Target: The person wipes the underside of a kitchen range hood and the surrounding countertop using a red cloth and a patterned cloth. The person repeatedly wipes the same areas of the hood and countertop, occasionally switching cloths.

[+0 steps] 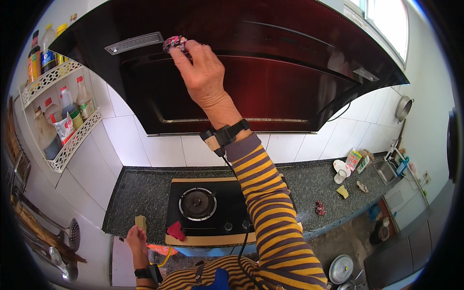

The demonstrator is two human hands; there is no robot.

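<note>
My right hand (204, 72) is raised to the dark red glossy range hood (268, 90), its fingers closed on a multicoloured scrubbing pad (175, 42) beside the hood's left lamp (135, 43). Low on the left, my left hand (136, 237) is at the counter's front edge, its fingertips at a yellowish sponge (140, 222); whether they grip it cannot be told. Under the hood, a black gas stove (224, 206) is set in the dark granite counter (137, 192). A red cloth (176, 231) lies on the stove's front left corner.
Bottles (69, 105) stand on a white wall rack (50, 81) at left, above hanging ladles (74, 235). Along the right counter are a red scrubbing pad (319, 208), a yellow cloth (342, 191), a glass jar (340, 176) and a small sink (385, 172). A lidded pot (340, 269) sits low right.
</note>
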